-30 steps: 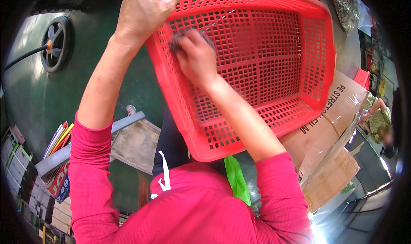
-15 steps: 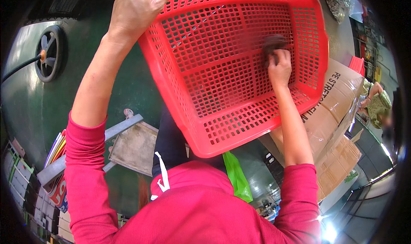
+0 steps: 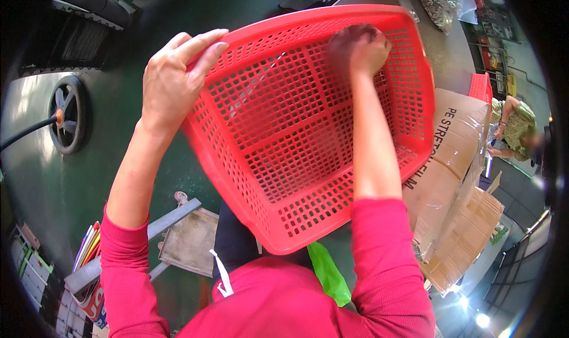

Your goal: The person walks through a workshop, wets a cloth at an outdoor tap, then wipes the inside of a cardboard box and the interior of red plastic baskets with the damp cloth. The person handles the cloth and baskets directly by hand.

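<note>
A red perforated plastic basket (image 3: 246, 142) is tilted toward me, its inside showing. My left hand (image 3: 175, 71) is closed on its far left rim, the thumb over the edge. Inside the basket, near the far right corner, my right hand (image 3: 371, 52) is closed on a dark, soft-looking wad (image 3: 345, 45). Motion blurs the wad, so whether it is a rag or something else does not show. It is against or close to the perforated bottom.
Cardboard boxes (image 3: 446, 151) stand at the right; beyond them a person (image 3: 517, 127) in patterned clothing works. A bag of small parts (image 3: 437, 5) lies at the far right. At the left are a black spoked wheel (image 3: 66, 114) and a low trolley (image 3: 188, 238). A green bag (image 3: 328, 273) hangs beside me.
My right hand has moved the dark wad farther away and leftward inside the basket. The basket and my left hand sit lower in view, as does the surrounding scene.
</note>
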Motion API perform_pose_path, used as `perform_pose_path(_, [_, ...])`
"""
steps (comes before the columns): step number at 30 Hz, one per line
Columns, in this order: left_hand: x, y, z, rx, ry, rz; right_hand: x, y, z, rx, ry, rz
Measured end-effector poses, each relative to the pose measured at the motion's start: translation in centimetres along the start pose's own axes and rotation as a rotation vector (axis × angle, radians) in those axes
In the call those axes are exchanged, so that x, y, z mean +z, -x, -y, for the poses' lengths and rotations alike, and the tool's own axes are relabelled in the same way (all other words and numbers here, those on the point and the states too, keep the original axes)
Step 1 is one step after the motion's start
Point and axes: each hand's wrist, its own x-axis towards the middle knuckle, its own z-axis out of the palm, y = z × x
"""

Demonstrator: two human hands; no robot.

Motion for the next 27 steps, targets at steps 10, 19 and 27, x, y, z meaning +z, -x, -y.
perform_pose_path(10, [-0.6, 0.0, -0.8, -0.111, 0.039, 0.092, 0.9, 4.2, 4.5, -0.142, 0.321, 0.289])
perform_pose_path(19, [0.3, 0.1, -0.3, -0.062, 0.084, -0.011, -1.0, 15.1, 15.3, -0.041, -0.213, 0.327])
perform_pose_path(27, [-0.6, -0.3, -0.7, -0.029, 0.036, 0.055, -12.2, 6.4, 9.4, 0.31, -0.297, 1.531])
